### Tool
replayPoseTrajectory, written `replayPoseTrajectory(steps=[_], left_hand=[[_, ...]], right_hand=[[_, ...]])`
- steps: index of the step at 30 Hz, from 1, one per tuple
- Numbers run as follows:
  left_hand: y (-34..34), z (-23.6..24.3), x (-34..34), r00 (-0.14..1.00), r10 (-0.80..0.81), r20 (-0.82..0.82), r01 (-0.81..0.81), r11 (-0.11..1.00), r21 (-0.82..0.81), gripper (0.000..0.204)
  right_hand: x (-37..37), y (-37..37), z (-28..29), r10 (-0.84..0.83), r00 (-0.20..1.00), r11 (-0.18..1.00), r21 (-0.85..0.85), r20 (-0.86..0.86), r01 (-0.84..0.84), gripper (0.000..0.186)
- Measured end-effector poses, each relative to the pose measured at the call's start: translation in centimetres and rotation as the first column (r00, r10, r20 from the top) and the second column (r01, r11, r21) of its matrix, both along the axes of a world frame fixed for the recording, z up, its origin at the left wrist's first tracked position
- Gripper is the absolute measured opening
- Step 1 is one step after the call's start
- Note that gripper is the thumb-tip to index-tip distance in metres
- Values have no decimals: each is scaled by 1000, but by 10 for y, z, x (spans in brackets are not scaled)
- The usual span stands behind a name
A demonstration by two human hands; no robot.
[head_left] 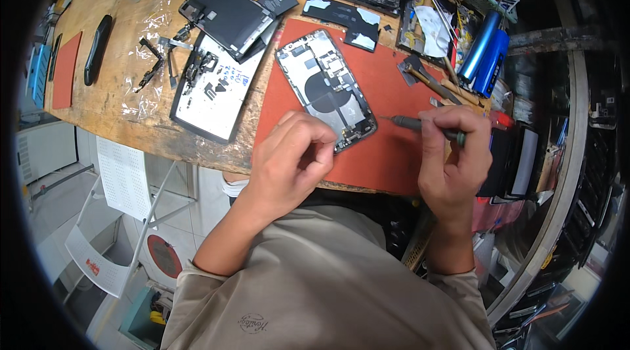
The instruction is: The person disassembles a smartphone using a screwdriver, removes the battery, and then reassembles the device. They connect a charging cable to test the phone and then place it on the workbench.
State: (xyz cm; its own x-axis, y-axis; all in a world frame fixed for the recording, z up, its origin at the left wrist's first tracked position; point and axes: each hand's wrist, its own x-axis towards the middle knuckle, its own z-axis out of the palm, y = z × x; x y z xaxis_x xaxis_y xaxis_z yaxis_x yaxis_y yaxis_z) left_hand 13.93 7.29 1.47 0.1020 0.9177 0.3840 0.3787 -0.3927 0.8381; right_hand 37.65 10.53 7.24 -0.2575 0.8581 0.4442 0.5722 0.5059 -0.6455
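I see left hand (292, 160) curled by the opened phone (326, 87) at 12 o'clock, grip: can't tell | right hand (457, 153) gripping screwdriver (408, 123), 3 o'clock | red mat (394, 160) under phone | worn wooden bench (134, 27), 10 o'clock | white chair (125, 179), tiled floor (188, 217), 8 o'clock

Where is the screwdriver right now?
The screwdriver is right of centre in the head view, held in the person's right hand over the red mat, its tip beside the opened phone.
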Motion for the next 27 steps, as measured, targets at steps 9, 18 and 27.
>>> replayPoseTrajectory(steps=[9,18,27], left_hand=[[-3,-6,3,993,-56,101,76,976,-205,60],[-2,-9,3,993,-54,101,71,982,-172,60],[-1,-9,2,990,-68,121,89,980,-180,59]], right_hand=[[-11,-9,1,73,987,973,-207,-141,-101,19],[-21,-12,-3,-43,967,972,-233,-251,-17,22],[-22,-9,3,61,990,989,-129,-126,-77,23]])
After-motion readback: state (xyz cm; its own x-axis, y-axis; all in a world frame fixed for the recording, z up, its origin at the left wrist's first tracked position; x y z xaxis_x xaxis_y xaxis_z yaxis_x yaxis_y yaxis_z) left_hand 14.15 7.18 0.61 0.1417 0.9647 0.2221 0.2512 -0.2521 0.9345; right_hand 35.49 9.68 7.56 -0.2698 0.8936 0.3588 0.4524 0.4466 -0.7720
